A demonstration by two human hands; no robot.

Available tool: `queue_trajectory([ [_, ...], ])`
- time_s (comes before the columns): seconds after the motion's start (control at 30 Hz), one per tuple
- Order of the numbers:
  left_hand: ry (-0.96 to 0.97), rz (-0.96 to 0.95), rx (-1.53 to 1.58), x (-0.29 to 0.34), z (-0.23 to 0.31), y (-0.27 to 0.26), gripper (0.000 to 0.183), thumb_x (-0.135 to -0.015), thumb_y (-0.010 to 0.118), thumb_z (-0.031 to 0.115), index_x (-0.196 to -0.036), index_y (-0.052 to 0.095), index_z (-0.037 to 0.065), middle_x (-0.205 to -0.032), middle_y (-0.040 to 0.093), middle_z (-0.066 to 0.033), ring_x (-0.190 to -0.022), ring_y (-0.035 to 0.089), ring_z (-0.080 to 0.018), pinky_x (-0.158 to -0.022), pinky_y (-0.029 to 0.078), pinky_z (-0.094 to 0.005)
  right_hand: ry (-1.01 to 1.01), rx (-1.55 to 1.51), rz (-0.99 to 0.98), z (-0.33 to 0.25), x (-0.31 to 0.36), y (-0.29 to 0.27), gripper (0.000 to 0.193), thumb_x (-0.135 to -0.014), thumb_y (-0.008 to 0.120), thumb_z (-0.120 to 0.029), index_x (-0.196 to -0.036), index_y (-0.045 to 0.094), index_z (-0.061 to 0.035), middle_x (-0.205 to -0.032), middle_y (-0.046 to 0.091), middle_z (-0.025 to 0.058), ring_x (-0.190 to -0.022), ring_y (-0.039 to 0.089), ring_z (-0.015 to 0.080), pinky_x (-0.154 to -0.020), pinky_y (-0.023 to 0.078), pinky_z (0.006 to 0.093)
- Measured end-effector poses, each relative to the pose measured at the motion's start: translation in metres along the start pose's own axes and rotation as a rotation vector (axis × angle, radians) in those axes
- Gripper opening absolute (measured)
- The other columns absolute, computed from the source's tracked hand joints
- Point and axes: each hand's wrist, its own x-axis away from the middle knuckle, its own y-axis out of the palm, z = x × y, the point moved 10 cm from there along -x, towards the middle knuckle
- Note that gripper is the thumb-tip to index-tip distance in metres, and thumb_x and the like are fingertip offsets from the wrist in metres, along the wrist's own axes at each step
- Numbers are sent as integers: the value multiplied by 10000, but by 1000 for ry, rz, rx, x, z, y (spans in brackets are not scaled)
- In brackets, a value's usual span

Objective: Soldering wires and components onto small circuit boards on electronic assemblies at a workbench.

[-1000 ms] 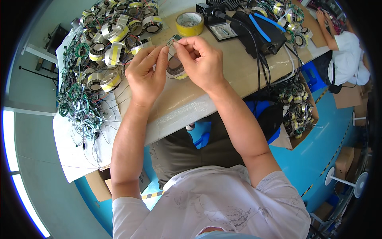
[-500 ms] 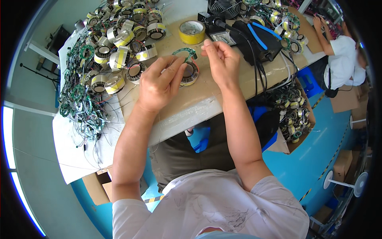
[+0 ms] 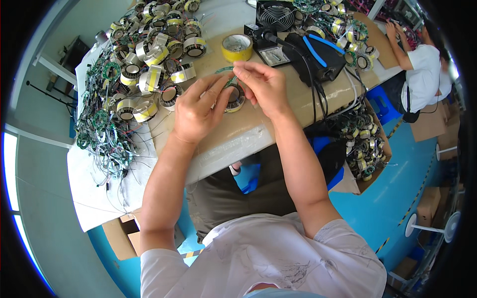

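A green ring-shaped circuit board [image 3: 223,70] is pinched in the fingers of my left hand [image 3: 195,110], which is closed. My right hand [image 3: 268,89] is closed too, its thumb and index fingertip meeting at the board's right side. Just below the board, a round wire-wound coil [image 3: 234,103] with yellow tape rests on the brown work surface, partly covered by my fingers. Thin wires run near the coil and the board. Exactly how the wires join them is hidden by my hands.
Taped coils [image 3: 155,77] and tangled green ring boards [image 3: 102,129] heap up at the left. A yellow tape roll [image 3: 236,48] stands beyond my hands. Blue-handled pliers [image 3: 315,50] lie on a black case [image 3: 320,67]. A carton of coils [image 3: 365,149] is below right; a co-worker [image 3: 422,67] sits far right.
My right hand has moved left and inward, from apart to the board's right side. My left hand stays nearly in place with the board.
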Motion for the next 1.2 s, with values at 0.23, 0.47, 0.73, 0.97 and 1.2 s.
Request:
queue_trajectory([
  [0.23,-130,139,-144,-12,-10,-29,349,-895,719,24,-1214,583,-12,-820,709,-72,-556,634,-122,-501,508,-244,-8,-27,-13,5,0,-2,289,-929,716,-147,-1150,684,36,-950,748,100,-504,512,22,-387,356,178],
  [0.47,-607,175,618,-3,-65,-9,85,-927,649,-18,-922,570,12,-687,639,-18,-543,564,-59,-457,420,-197,-31,11,17,1,0,-5,291,-927,715,-136,-1151,679,47,-944,749,106,-497,508,27,-388,353,180],
  [0.73,-779,166,993,27,-72,12,97,-883,672,-38,-847,598,12,-610,543,29,-450,411,-20,-413,273,-193,-51,72,48,-4,0,-7,279,-914,735,-150,-1131,703,21,-926,749,87,-490,505,26,-397,362,181],
  [0.97,-825,143,972,34,-73,13,92,-882,674,-23,-843,598,13,-600,510,49,-456,409,-19,-422,267,-193,-48,73,55,-2,1,-7,285,-914,736,-148,-1137,700,25,-937,751,100,-484,499,28,-401,362,180],
  [1.2,-619,173,735,24,-70,2,93,-841,664,-50,-845,610,25,-972,666,-71,-848,585,-119,-791,455,-263,-42,65,55,-1,1,-7,285,-916,733,-145,-1141,699,28,-943,753,109,-482,498,28,-398,357,183],
])
